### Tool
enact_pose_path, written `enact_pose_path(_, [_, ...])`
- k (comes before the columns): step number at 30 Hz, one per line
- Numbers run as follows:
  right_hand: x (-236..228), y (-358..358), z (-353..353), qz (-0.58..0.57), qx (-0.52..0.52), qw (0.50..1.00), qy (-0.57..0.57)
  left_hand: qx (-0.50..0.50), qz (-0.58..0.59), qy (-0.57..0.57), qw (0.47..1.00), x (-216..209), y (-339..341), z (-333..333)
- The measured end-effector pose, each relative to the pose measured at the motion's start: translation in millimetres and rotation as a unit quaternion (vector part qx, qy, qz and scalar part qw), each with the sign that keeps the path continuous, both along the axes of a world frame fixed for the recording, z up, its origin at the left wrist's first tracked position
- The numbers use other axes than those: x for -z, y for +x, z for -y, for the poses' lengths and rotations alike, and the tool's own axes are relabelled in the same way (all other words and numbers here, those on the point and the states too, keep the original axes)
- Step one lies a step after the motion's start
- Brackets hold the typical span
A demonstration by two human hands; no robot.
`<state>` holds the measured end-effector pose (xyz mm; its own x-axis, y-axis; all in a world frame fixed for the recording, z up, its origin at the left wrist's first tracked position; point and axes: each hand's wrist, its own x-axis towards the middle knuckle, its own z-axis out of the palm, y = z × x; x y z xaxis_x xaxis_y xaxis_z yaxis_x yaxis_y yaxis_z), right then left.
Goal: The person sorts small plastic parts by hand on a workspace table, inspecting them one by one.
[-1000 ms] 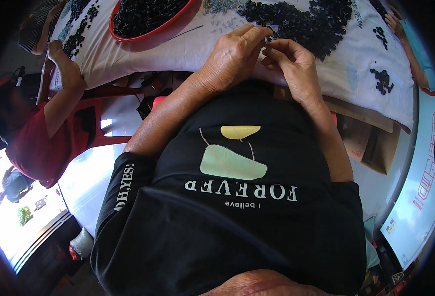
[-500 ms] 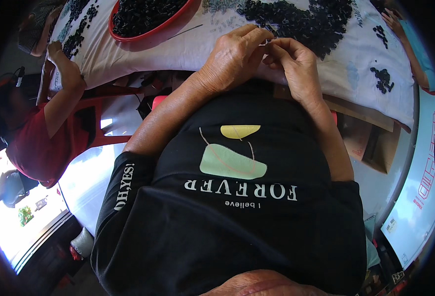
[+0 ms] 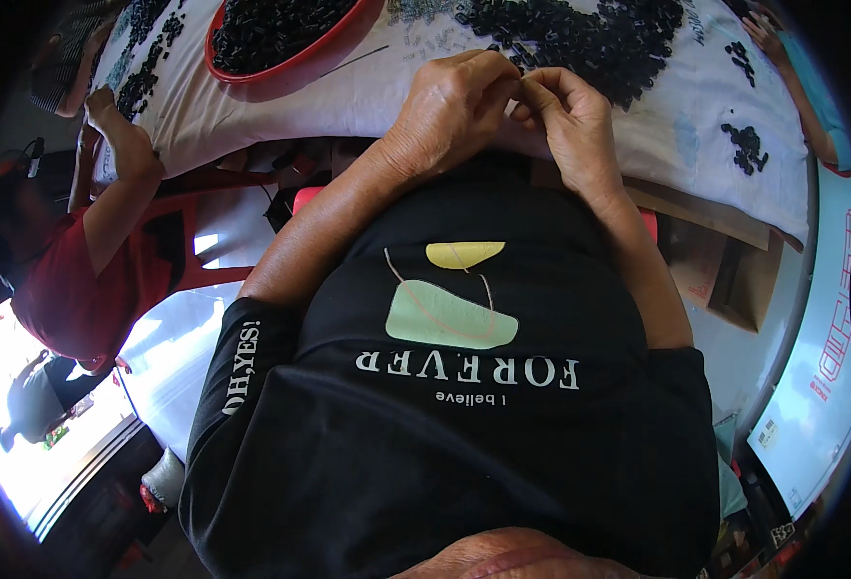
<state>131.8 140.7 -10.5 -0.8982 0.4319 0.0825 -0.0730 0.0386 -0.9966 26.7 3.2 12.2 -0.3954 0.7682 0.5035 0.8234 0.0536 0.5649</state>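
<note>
My left hand (image 3: 450, 108) and my right hand (image 3: 568, 121) meet fingertip to fingertip at the near edge of a white-covered table (image 3: 676, 145). Both are pinched together on something very small between the fingers; what it is cannot be made out. Just beyond them lies a heap of small black pieces (image 3: 590, 39) on the cloth. A scatter of tiny pale pieces (image 3: 425, 43) lies left of that heap. My black shirt fills the lower half of the view.
A red bowl (image 3: 286, 60) full of black pieces stands at the far left of the table. A person in a red top (image 3: 78, 280) sits at my left with an arm on the table. Another person's arm (image 3: 802, 77) shows at the far right. A cardboard box (image 3: 725, 280) sits under the table.
Both hands have stayed at the table edge with only small finger movements; the person at my left shifted slightly.
</note>
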Motion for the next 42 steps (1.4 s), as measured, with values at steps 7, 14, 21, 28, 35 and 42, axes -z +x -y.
enact_pose_path(7, [-1.0,-0.3,0.6,-0.019,-0.009,0.999,0.049,-0.014,0.245,-0.04,0.968,-1.2,2.3,-0.1])
enact_pose_path(14, [-4.3,-0.8,0.0,0.013,-0.003,1.0,-0.013,-0.013,0.283,-0.009,0.959,4.3,-4.6,-1.3])
enact_pose_path(21, [1.9,-0.3,-0.6,0.011,-0.008,1.0,-0.011,-0.027,0.202,-0.014,0.979,1.5,1.8,-2.2])
enact_pose_path(28, [-5.2,-0.9,3.9,0.019,0.002,0.999,-0.046,-0.025,0.186,-0.007,0.982,1.6,1.9,-1.5])
enact_pose_path(35, [-4.9,-2.9,5.2,0.011,0.004,0.997,-0.078,-0.033,0.216,-0.001,0.976,3.0,-5.2,-2.5])
enact_pose_path(42, [-3.5,-0.2,1.2,0.019,-0.032,0.998,-0.045,-0.188,0.121,0.013,0.975,2.1,-68.6,31.3])
